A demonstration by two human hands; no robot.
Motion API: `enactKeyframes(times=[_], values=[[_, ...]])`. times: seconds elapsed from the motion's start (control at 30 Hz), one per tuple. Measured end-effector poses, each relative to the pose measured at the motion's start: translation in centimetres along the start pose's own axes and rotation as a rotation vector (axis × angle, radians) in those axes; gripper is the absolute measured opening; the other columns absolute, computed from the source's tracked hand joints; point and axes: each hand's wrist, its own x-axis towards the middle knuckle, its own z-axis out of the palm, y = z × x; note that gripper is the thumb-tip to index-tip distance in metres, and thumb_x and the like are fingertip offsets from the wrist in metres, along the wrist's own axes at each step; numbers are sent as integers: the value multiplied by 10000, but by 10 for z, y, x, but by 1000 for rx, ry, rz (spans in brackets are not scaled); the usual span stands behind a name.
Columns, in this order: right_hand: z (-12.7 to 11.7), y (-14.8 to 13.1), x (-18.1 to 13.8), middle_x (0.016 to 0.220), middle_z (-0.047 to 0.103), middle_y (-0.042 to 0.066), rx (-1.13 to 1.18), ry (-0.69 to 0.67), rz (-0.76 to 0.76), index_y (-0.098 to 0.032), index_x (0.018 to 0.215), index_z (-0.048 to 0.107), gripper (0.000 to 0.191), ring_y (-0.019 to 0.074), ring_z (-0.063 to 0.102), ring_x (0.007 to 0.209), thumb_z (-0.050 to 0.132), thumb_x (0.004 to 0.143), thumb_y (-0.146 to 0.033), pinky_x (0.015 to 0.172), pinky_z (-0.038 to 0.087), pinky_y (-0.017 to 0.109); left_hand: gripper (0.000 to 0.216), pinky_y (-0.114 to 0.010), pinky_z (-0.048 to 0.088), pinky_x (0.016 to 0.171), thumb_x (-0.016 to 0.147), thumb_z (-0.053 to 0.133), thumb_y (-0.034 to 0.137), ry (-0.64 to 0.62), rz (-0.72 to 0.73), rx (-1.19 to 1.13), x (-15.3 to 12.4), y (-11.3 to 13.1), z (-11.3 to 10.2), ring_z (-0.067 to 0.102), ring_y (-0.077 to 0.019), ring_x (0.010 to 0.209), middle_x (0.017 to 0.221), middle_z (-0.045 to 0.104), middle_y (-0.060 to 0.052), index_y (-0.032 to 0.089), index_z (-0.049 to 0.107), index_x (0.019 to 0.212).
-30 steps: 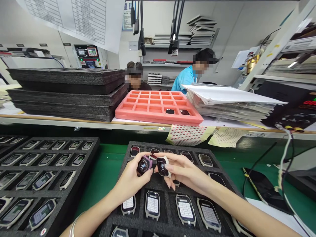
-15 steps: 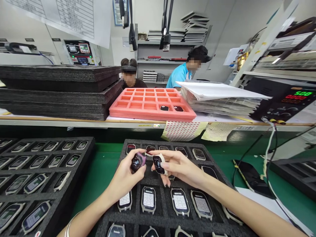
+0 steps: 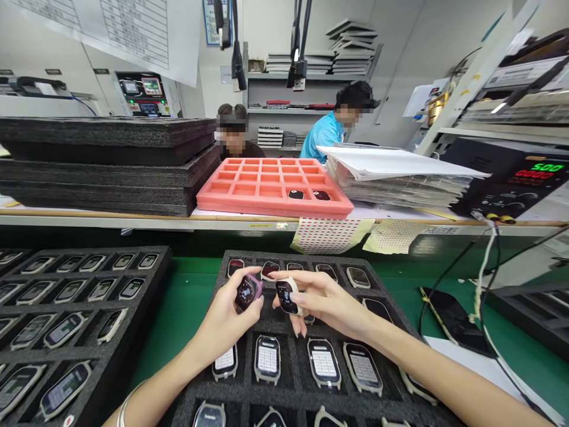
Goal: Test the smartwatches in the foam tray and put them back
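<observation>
Change: hardly anything shifts in half a second; both hands stay over the tray.
Desk (image 3: 186, 302): green, carrying the black foam tray (image 3: 249, 391) of watches.
Left hand (image 3: 222, 323): pinched shut on purple watch (image 3: 248, 291).
Right hand (image 3: 331, 305): fingertips closed on white watch (image 3: 287, 296), just beside it.
Handling: probably best gripped by the case edges, screens uncovered.

Left hand (image 3: 224, 317) pinches a purple watch body (image 3: 248, 291); right hand (image 3: 326, 302) pinches a white watch body (image 3: 287, 296), above the black foam tray (image 3: 293, 370).
</observation>
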Motion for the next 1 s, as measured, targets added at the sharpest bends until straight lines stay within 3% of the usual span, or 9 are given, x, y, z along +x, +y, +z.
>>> enactKeyframes(times=[0.07,0.23,0.7,0.83,1.0], values=[[-1,0,0,985,645,119,0,4,2,-169,1322,504,469,139,656,605,629,878,-253,536,523,247,396,-261,418,872,823,530,190,-1,7,-2,1,-1,0,537,-189,1057,1169,581,-48,209,474,1215],[-1,0,1,1003,644,124,-14,26,25,-166,1318,505,481,136,644,595,640,871,-283,532,521,255,363,-261,444,790,805,522,161,-26,4,3,2,-6,1,579,-182,913,1025,622,-36,196,506,1166],[2,-3,-1,950,654,114,-16,17,-24,-130,1271,538,453,145,642,580,654,852,-259,524,523,269,348,-253,431,813,816,536,173,64,32,38,-1,-3,-1,558,-191,1001,1113,596,-42,207,506,1160],[1,-3,0,989,659,143,13,7,21,-134,1325,467,505,166,657,614,626,869,-282,535,516,275,377,-242,453,693,819,561,203,53,2,-58,1,-5,0,575,-155,822,1041,590,-42,202,490,1189],[0,1,3,1055,643,175,88,31,43,-135,1262,485,420,169,655,643,575,890,-309,531,501,264,443,-207,389,464,781,625,234,-48,-112,-372,8,-9,2,480,-80,491,727,567,14,146,476,1189]])
